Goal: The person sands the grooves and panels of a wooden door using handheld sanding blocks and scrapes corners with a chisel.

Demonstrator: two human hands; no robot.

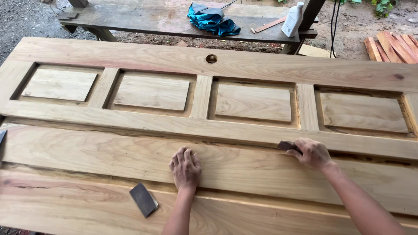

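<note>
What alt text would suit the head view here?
A person's right hand presses a dark sanding pad against a groove in a bare wooden panelled door lying flat, while the left hand rests flat on it. Another dark pad lies nearby.

- The door (226, 65) runs off the left, right and bottom edges; its full outline is not shown.
- The sandpaper (287, 146) under the right hand (314, 153) is mostly covered by the fingers; only a dark end shows.
- Both forearms are cut off at the bottom edge.
- The left hand (186, 167) lies flat, hiding the wood beneath the palm.
- A dark object (2, 137) at the left edge is cut off; its kind cannot be told.
- The bench (130, 19) is cropped at the top.
- The bottle (292, 19) is too small to read.
- The planks (392, 48) run off the right edge.
</note>
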